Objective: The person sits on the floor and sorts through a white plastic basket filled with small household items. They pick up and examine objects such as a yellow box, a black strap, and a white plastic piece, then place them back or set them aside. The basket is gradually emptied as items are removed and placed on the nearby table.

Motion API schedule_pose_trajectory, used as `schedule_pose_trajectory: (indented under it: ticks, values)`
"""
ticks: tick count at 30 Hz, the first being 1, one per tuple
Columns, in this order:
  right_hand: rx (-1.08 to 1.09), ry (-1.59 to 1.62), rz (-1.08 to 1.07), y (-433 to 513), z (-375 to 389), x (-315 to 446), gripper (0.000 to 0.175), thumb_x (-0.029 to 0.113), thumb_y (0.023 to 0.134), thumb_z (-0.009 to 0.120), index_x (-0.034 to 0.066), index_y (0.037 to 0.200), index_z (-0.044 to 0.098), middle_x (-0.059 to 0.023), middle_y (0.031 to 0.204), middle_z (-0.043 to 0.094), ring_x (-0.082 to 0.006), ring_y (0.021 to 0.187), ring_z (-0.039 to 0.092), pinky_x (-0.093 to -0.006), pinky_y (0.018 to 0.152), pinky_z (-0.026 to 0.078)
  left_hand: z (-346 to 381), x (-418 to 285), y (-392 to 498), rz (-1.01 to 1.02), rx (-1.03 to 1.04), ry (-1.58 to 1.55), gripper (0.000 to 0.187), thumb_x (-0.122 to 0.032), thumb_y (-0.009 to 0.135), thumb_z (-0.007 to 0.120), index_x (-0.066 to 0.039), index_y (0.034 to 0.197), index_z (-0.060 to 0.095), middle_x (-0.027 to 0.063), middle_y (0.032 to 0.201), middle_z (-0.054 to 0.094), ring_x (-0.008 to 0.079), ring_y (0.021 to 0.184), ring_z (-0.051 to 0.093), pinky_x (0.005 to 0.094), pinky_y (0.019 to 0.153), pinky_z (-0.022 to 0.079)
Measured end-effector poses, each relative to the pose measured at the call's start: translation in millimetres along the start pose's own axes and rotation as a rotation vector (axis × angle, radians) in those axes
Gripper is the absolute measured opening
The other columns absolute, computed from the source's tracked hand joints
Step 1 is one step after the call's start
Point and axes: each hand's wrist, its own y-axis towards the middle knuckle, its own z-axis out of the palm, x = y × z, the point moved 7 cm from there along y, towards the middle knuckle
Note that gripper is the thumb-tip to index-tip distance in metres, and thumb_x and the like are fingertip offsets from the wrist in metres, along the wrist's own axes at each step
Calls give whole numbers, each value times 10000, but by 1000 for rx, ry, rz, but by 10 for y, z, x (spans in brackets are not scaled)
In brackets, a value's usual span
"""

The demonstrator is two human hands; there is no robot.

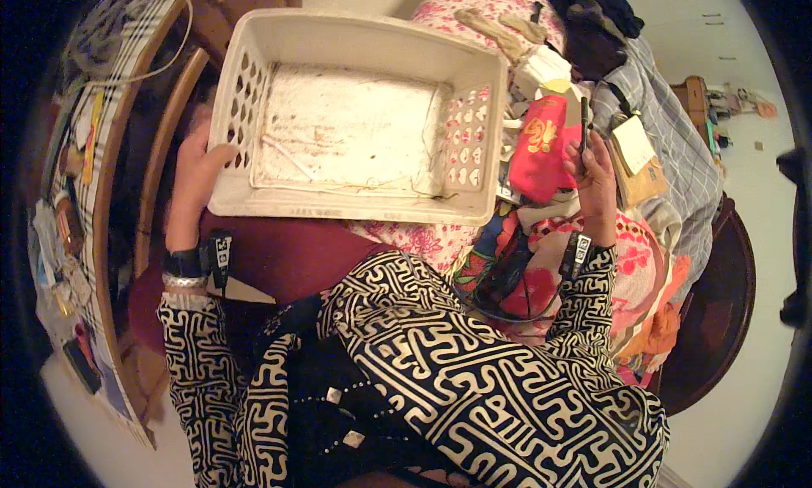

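Note:
My left hand (196, 171) grips the left end of a white plastic basket (355, 210), with the thumb over the perforated side wall. The basket tilts so that its inside faces me; hair-like strands, dark specks and a thin pale strip (285, 155) lie on its dirty floor. On the right, my right hand (594, 171) holds a slim black pen-like stick (583, 117) upright between thumb and fingers. Just left of that hand lies a red packet (539, 148) with gold lettering. Beyond it is a crumpled white item (542, 69).
A bed holds floral bedding (444, 3), a grey checked cloth (672, 126), a brown notebook-like item (641, 183) with white paper (632, 144), and dark clothing (587, 31). A pink patterned blanket (628, 247) lies below my right hand. At left stands a cluttered table with a checked cloth (104, 234).

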Motion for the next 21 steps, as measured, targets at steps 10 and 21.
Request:
schedule_pose_trajectory:
  ticks: [10, 21]
  values:
    - [-76, -1096, -444, -59, 230, 595, 325, 139, 918, 552, -19, 1199, 586, -103, 1132, 633, -191, 1029, 594, -289, 922, 433, -16, 104, 3, 41, 32, 0, 375, -92, 742, 561, 1, 1099, 625, 36, 954, 650, 113, 827, 582, 251, 758, 463]
    - [1605, -1251, -477, -318, 3180, -1002, 324, 164, 773, 608, 108, 1091, 637, -172, 898, 656, -370, 868, 621, -439, 790, 498, 16, 57, 7, 37, 41, -87, 351, -119, 740, 587, 13, 1062, 632, 64, 906, 669, 130, 817, 602, 269, 751, 466]
